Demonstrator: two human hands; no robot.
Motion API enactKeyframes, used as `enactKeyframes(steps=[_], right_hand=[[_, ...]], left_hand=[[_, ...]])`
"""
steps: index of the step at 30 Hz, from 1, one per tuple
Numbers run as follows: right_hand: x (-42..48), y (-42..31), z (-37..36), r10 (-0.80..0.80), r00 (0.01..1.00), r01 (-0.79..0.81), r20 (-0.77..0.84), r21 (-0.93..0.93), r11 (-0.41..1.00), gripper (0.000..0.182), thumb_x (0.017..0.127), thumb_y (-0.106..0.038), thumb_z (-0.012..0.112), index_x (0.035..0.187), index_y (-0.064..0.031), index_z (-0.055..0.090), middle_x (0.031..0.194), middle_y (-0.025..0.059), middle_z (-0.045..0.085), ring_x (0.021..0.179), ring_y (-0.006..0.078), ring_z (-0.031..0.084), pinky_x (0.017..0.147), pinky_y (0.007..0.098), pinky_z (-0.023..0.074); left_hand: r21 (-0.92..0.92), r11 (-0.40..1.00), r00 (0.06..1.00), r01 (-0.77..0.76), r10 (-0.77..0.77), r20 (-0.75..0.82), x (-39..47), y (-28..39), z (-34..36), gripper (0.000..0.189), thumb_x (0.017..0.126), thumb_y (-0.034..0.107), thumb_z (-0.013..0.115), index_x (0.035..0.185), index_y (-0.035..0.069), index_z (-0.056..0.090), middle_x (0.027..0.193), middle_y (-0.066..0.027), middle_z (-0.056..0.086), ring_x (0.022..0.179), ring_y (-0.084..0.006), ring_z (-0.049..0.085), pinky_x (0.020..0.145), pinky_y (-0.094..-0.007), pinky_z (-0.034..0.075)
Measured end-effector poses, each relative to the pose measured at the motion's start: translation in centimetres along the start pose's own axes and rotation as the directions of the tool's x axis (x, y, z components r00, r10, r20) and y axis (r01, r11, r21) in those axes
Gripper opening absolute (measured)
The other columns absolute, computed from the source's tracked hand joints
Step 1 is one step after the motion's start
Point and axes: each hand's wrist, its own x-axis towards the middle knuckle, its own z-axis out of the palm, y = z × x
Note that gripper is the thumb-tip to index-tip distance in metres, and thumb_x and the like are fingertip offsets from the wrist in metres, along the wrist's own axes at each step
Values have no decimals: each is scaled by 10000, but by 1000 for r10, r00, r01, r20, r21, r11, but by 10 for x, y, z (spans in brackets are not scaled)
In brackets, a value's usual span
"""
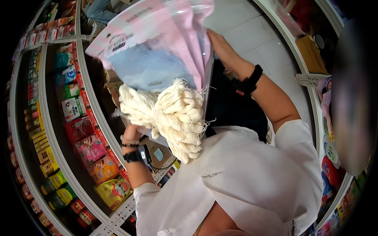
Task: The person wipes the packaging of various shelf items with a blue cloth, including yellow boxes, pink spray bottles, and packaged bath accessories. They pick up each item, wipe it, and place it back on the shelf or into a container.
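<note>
Before my chest is a pale container (208, 88), mostly hidden under its load. Pink-and-white striped plastic packages (159, 32) stand in it, the front one with a window onto soft blue contents (147, 66). On the near side lies a bundle of cream cotton yarn skeins (180, 115), tied at the middle, with loose threads. My left hand (132, 132) grips the load low on the left, its fingers hidden beneath. My right hand (218, 44) holds the far right side against the packages; its fingertips are out of sight.
White metal shelves (100, 129) on the left carry bagged goods (90, 147) and jars (62, 196). More shelving (307, 79) on the right holds a cardboard box (311, 54). Between them runs a tiled floor (257, 41). A person's jeans-clad leg (100, 11) shows beyond the packages.
</note>
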Motion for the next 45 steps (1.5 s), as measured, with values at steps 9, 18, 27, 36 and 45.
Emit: enactKeyframes(steps=[9,18,27,36,45], right_hand=[[-89,12,-19,47,998,-54,-39,-207,977,251,929,-152,455,1115,8,508,976,33,564,907,94,475,823,239,391],[-97,26,-43,-214,966,114,-144,-506,855,247,870,-120,530,1078,13,533,1026,79,563,921,168,539,782,311,440],[-29,2,-27,-80,996,57,-47,-367,928,252,869,-119,529,1083,14,530,1029,82,561,926,173,536,787,313,438],[-104,14,-40,-252,960,127,-120,-618,776,257,868,-118,529,1088,15,527,1032,85,558,932,177,534,791,315,435],[-144,-6,-67,-330,932,109,-147,-757,644,263,868,-117,529,1094,16,524,1035,88,556,938,182,531,796,317,433]], left_hand=[[-214,882,904,-419,428,-3,28,30,14,516,881,215,508,1324,13,337,1286,-108,454,1137,-215,473,960,-336,368],[2,908,904,-419,417,-90,11,25,33,691,773,36,627,1365,58,271,1245,-126,463,1088,-224,492,923,-343,405],[-19,879,877,-477,475,-69,25,22,21,686,744,17,584,1361,55,285,1232,-113,465,1084,-207,476,916,-312,397],[80,862,836,-500,505,-214,-18,-18,51,712,709,70,605,1350,20,299,1120,-100,504,964,-157,487,827,-277,424],[190,825,794,-532,564,-228,-45,-29,75,700,770,124,615,1356,20,246,1163,-121,489,1072,-159,454,909,-269,386]])
